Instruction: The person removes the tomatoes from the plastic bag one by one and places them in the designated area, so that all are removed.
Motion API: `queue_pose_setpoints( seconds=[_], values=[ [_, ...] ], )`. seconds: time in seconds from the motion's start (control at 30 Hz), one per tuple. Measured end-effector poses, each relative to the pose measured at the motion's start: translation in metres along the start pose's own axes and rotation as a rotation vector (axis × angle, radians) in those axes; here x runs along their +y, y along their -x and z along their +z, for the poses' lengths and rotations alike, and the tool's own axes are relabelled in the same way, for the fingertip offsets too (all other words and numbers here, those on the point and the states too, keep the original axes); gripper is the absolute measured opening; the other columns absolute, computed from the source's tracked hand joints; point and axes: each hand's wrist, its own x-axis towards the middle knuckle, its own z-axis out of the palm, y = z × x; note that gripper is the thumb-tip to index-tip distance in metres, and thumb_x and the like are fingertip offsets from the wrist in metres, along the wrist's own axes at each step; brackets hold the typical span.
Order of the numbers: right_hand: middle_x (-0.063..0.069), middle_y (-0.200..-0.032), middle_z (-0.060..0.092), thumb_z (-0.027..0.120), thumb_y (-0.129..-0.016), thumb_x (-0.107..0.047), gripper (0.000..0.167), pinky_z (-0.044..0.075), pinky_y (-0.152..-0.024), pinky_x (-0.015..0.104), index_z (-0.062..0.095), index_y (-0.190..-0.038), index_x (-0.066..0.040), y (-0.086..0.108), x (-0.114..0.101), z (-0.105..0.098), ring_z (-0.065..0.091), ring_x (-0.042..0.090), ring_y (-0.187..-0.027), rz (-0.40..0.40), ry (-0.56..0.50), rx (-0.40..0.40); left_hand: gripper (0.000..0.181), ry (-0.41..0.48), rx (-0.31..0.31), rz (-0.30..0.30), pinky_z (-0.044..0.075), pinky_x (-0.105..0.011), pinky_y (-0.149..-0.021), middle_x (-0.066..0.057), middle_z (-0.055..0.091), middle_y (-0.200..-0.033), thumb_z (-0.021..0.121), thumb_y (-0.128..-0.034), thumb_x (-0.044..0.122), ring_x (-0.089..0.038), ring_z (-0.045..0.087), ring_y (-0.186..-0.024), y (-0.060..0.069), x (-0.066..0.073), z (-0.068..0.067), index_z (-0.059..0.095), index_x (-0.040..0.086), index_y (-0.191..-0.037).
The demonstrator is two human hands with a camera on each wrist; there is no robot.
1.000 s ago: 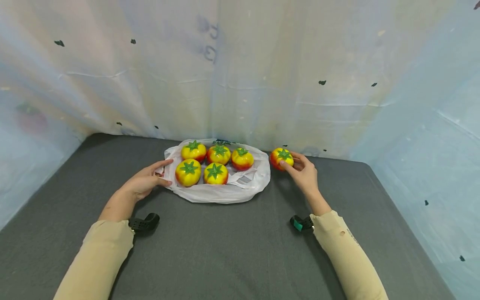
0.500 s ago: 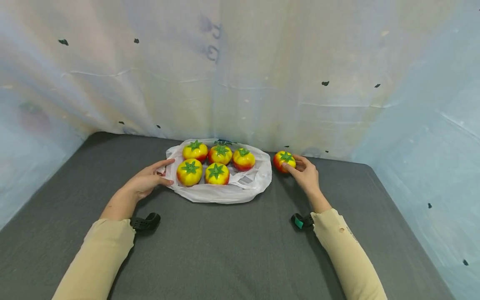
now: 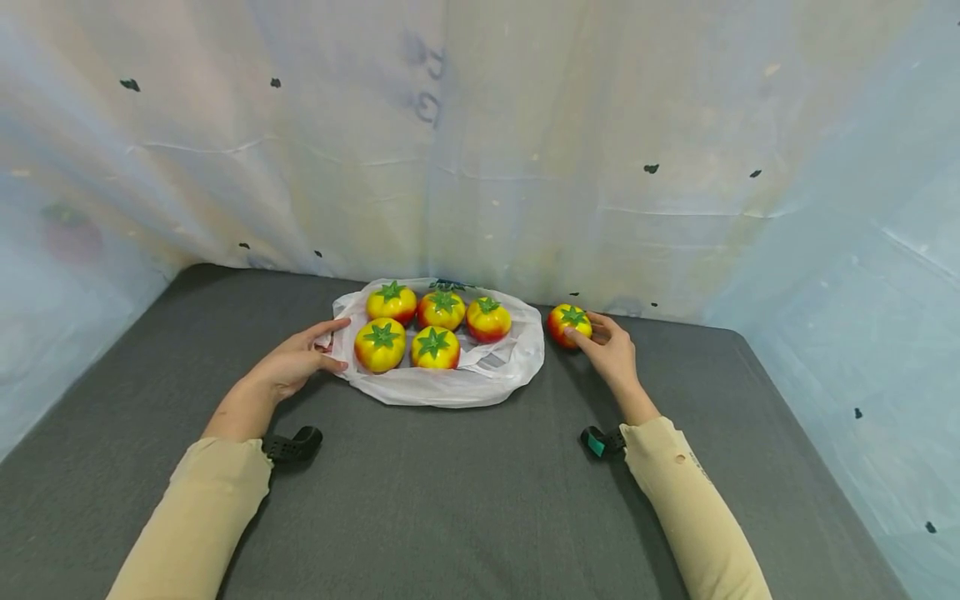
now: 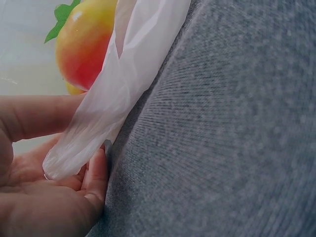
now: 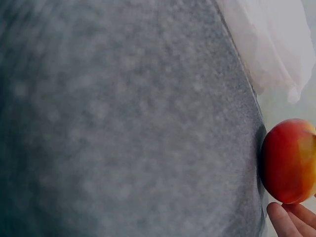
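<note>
A white plastic bag [image 3: 450,390] lies spread on the dark cloth with several yellow-red tomatoes [image 3: 436,347] on it in two rows, green leaves up. At its left end my left hand [image 3: 288,362] grips the gathered edge. The left wrist view has this plastic [image 4: 94,133] between thumb and fingers of the left hand [image 4: 49,168]. Just right of the bag, apart from it, one more tomato [image 3: 564,328] is held by my right hand [image 3: 611,354], thumb in front. In the right wrist view fingertips [image 5: 284,219] touch this tomato [image 5: 289,160] low down; most of the hand is out of frame.
Dark grey cloth [image 3: 450,500] covers the table, whose back edge meets a pale plastic sheet [image 3: 525,125] with black marks. Similar sheeting [image 3: 885,333] rises along the right side. A black strap [image 3: 292,444] is on each wrist.
The tomato in my right hand has come down slightly, a little to the right. My left hand has kept its place at the bag. The head view has shifted slightly.
</note>
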Motion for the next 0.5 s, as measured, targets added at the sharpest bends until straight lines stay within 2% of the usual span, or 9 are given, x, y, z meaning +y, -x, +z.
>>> queue_pose_setpoints(
  seconds=[0.5],
  values=[
    [0.018, -0.143, 0.048, 0.071, -0.084, -0.041, 0.071, 0.045, -0.1, 0.046, 0.044, -0.144, -0.014, 0.0026, -0.0036, -0.0026, 0.052, 0.033, -0.126, 0.031, -0.028, -0.054, 0.087, 0.005, 0.007, -0.01, 0.0, -0.063, -0.112, -0.022, -0.021, -0.157, 0.059, -0.085, -0.007, -0.042, -0.012, -0.143, 0.0024, 0.0022, 0.0016, 0.011, 0.013, -0.155]
  ],
)
